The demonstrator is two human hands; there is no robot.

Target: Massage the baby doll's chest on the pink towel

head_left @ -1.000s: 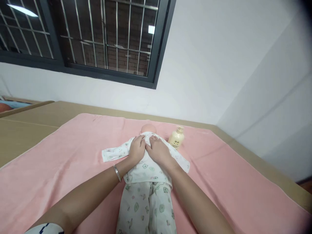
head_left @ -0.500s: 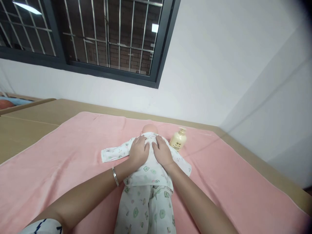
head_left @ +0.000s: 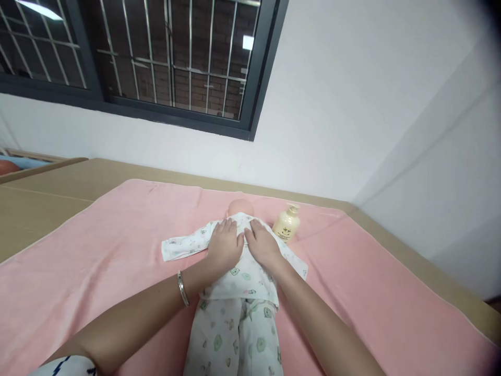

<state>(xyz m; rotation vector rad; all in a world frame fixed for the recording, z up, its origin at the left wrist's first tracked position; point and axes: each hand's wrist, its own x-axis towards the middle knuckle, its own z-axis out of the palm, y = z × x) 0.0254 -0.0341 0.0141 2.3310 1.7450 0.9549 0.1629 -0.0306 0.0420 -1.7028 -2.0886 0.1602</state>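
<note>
A doll (head_left: 245, 284) in a white printed top and trousers lies on a pink cloth (head_left: 129, 224), its head at the far end and its sleeves spread out. My left hand (head_left: 225, 243) rests flat on the left side of the doll's upper body, a silver bangle round the wrist. On the right side of the upper body lies my right hand (head_left: 263, 243), palm down. Both hands hold nothing, and their thumbs point towards each other. The doll's face cannot be seen.
A cream pump bottle (head_left: 287, 224) stands on the cloth, right of the doll's shoulder. The wooden table (head_left: 50, 201) shows round the cloth. Behind it are a white wall and a barred window (head_left: 176, 57). Something orange and blue lies at the far left.
My left hand has shifted slightly to the right on the doll, its thumb now nearer my right hand. The doll and the bottle are in the same places.
</note>
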